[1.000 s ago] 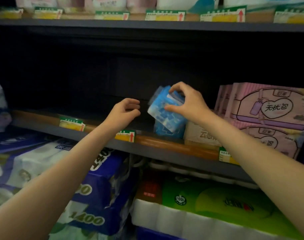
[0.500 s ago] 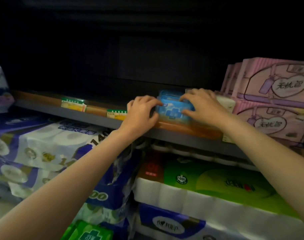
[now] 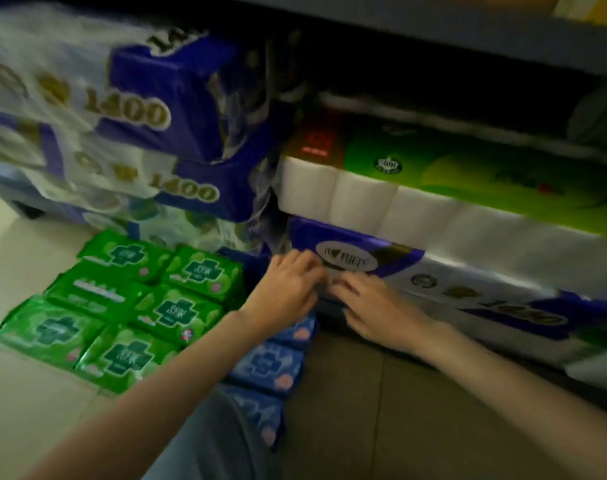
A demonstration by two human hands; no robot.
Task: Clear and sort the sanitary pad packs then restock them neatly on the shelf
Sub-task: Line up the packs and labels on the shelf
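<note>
Pale floor tiles (image 3: 25, 420) lie at the foot of a store shelf (image 3: 468, 29) with a dark gap under it. On the floor to the left sit green packs (image 3: 122, 306), laid flat in two rows, side by side and touching. Just right of them is a line of blue packs (image 3: 265, 365), running toward the person's knee (image 3: 208, 441). Behind the green packs stand big purple and white tissue bundles (image 3: 139, 109) with "1400" on them. To the right, a white and green roll bundle (image 3: 433, 188) rests on top of a long purple and white one (image 3: 468, 282). Both arms reach down and forward. The left hand (image 3: 284, 289) is over the far end of the blue line, near the long bundle, with fingers bent a little. The right hand (image 3: 371, 306) is just beside it, fingers spread low by the bundle's front. Both hands are blurry, so it is hard to tell if either one holds a pack.
</note>
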